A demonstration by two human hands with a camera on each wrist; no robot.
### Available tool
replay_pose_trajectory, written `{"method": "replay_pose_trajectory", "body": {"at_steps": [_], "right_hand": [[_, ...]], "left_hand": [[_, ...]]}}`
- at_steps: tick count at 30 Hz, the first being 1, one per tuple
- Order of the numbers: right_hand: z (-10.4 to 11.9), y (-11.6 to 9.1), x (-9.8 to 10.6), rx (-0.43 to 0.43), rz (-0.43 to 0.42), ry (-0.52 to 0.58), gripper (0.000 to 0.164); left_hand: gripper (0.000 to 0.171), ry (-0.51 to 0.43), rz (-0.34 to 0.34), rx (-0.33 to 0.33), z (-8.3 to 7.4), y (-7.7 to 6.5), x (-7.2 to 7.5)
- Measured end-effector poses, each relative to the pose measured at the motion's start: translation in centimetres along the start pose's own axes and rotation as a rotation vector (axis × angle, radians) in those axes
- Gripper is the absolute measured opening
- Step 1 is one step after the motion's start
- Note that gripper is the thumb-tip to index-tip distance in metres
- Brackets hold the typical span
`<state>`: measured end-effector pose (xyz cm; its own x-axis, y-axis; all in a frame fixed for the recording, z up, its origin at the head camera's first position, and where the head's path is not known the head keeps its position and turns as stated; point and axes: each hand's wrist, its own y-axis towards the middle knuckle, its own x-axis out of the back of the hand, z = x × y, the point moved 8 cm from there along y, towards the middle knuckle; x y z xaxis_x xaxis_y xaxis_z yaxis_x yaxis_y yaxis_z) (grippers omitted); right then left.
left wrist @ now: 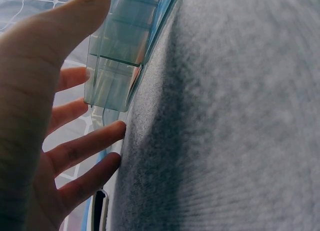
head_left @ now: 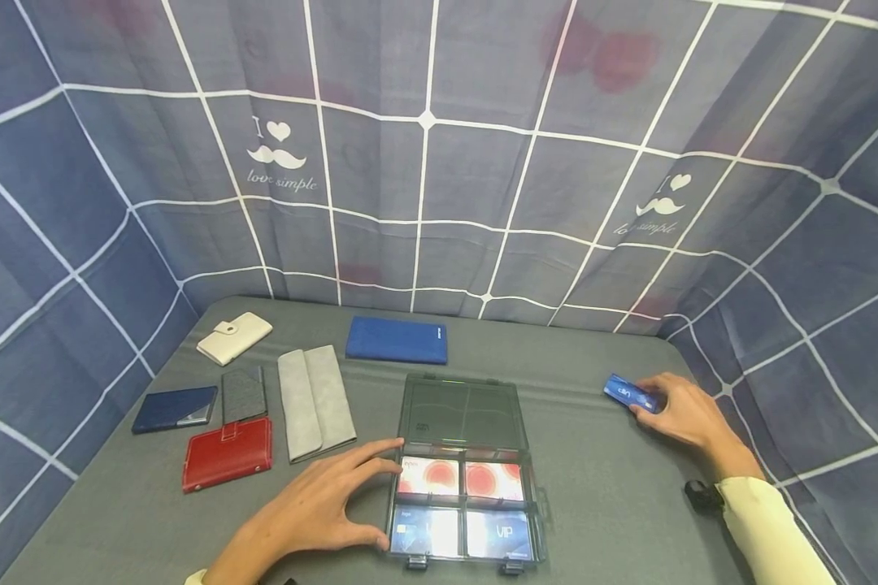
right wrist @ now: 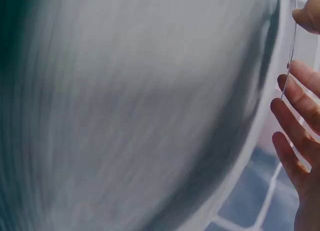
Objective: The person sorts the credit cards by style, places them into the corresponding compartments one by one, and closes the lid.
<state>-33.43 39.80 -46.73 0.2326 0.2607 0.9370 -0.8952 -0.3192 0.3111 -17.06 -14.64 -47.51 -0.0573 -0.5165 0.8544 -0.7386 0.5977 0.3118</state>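
A blue VIP card (head_left: 625, 392) is pinched between the thumb and fingers of my right hand (head_left: 676, 410), out to the right of the box. Edge-on, the card (right wrist: 289, 61) looks like a thin line in the right wrist view. In front of me a dark see-through box (head_left: 462, 500) lies with its lid (head_left: 462, 414) folded back. Two red-and-white cards (head_left: 428, 477) fill its far compartments and two blue cards (head_left: 497, 534) its near ones. My left hand (head_left: 322, 504) rests at the box's left side, fingers extended and thumb by the near left corner.
To the left lie a grey folding wallet (head_left: 316, 402), a red wallet (head_left: 228, 455), a dark grey holder (head_left: 244, 395), a navy card holder (head_left: 174, 408) and a cream wallet (head_left: 235, 337). A blue pouch (head_left: 397, 340) lies behind the box. A checked curtain (head_left: 380, 162) encloses the table.
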Motion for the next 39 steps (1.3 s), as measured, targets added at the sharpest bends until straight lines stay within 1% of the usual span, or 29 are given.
{"method": "replay_pose_trajectory", "body": {"at_steps": [4,10,16,20,23,30,34,39], "right_hand": [[2.9,0.8,0.2,0.055,-0.019,-0.014,0.043],[8.0,1.7,0.8,0.09,-0.023,0.003,0.043],[13.9,1.9,1.3,0.22,-0.066,0.027,0.043],[17.3,1.6,1.6,0.307,-0.086,0.04,0.045],[19.5,1.4,1.8,0.354,-0.089,0.05,0.048],[24.4,0.5,2.1,0.442,-0.077,0.067,0.051],[27.2,-0.3,1.8,0.503,-0.073,0.062,0.052],[30.4,-1.3,1.3,0.556,-0.061,0.07,0.052]], "left_hand": [[0.078,0.002,0.006,0.005,0.1,-0.1,-0.1],[0.078,0.007,0.006,0.005,0.1,-0.1,-0.2],[0.078,0.008,0.006,0.005,0.2,-0.1,-0.2],[0.078,0.007,0.004,0.005,0.2,-0.1,-0.2],[0.077,0.006,0.002,0.001,0.2,-0.1,-0.1],[0.077,0.0,0.009,0.01,0.2,-0.1,-0.1],[0.078,0.0,0.009,0.014,0.1,-0.1,-0.1],[0.078,0.002,0.011,0.024,0.2,-0.1,-0.1]]}}
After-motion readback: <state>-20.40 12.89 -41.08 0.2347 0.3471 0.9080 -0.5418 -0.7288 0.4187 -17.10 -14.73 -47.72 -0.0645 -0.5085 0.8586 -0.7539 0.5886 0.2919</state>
